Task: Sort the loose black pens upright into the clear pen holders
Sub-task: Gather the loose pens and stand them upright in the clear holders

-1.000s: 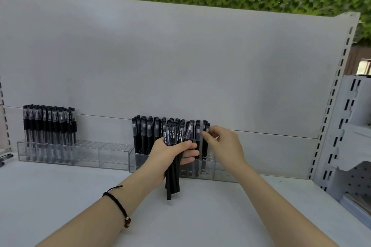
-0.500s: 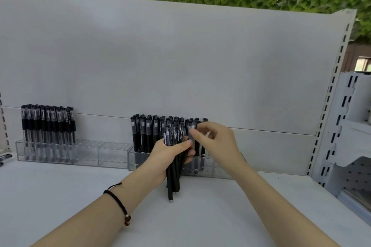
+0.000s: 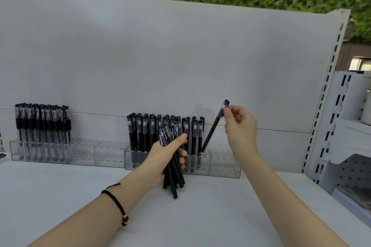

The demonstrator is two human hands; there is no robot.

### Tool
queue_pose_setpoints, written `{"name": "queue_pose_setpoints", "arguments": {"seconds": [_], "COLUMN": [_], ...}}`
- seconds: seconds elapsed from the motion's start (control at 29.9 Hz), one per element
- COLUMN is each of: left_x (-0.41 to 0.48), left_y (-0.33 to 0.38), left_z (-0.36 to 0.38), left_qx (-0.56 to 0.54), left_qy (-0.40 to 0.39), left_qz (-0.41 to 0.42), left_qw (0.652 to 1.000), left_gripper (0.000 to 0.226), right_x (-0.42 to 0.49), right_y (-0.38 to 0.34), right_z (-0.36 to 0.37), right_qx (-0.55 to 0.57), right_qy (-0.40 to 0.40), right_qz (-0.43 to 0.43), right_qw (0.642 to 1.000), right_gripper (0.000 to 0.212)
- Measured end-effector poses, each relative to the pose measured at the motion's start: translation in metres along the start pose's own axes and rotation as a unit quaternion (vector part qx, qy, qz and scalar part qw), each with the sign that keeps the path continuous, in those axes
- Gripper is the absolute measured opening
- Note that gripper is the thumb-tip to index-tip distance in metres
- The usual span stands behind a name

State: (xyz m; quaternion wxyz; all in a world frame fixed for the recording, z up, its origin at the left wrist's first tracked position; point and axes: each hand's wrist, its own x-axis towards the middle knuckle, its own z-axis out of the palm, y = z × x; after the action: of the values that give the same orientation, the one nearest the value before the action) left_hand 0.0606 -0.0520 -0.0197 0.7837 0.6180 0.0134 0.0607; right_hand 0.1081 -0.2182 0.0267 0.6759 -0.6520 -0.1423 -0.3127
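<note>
Far left on the white shelf point(image 3: 200, 218) sits a clear pen holder point(image 3: 108, 154), its left part filled with upright pens point(image 3: 40, 124) and the rest of its slots bare. A black cord bracelet point(image 3: 115, 202) rings the left wrist. The left hand point(image 3: 162, 158) is wrapped around a bundle of black pens point(image 3: 173, 182), caps up and ends hanging just above the shelf. Right behind that fist is a 2nd clear holder point(image 3: 224, 166), with a row of black pens point(image 3: 140, 132) standing in its left half. The right hand point(image 3: 240, 124) pinches 1 black pen point(image 3: 213, 128) near its cap; the pen leans, its lower end at the holder's top just right of the last standing pen (I can't tell whether it's in a slot). A white slotted rack point(image 3: 351, 126) stands far right.
</note>
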Motion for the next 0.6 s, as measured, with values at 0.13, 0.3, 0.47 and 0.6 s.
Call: {"name": "queue_pose_setpoints", "arguments": {"seconds": [0.13, 0.3, 0.47, 0.6], "left_x": [-0.001, -0.002, -0.005, -0.005], "left_y": [0.002, 0.004, 0.008, 0.008], "left_z": [0.002, 0.005, 0.006, 0.003], "left_qx": [-0.003, -0.015, -0.001, -0.003], "left_qy": [-0.023, -0.050, -0.088, -0.077], "left_qz": [0.005, -0.003, 0.006, 0.020], "left_qw": [1.000, 0.999, 0.996, 0.997], "left_gripper": [0.040, 0.035, 0.024, 0.017], "right_x": [-0.004, -0.010, -0.011, -0.012], "right_y": [0.005, 0.014, 0.022, 0.013], "right_z": [0.004, 0.009, 0.007, 0.002], "right_qx": [-0.045, -0.131, -0.212, -0.215], "right_qy": [-0.018, -0.093, -0.152, -0.096], "right_qz": [-0.019, -0.029, 0.002, 0.011], "right_qw": [0.999, 0.987, 0.965, 0.972], "right_gripper": [0.007, 0.007, 0.007, 0.019]}}
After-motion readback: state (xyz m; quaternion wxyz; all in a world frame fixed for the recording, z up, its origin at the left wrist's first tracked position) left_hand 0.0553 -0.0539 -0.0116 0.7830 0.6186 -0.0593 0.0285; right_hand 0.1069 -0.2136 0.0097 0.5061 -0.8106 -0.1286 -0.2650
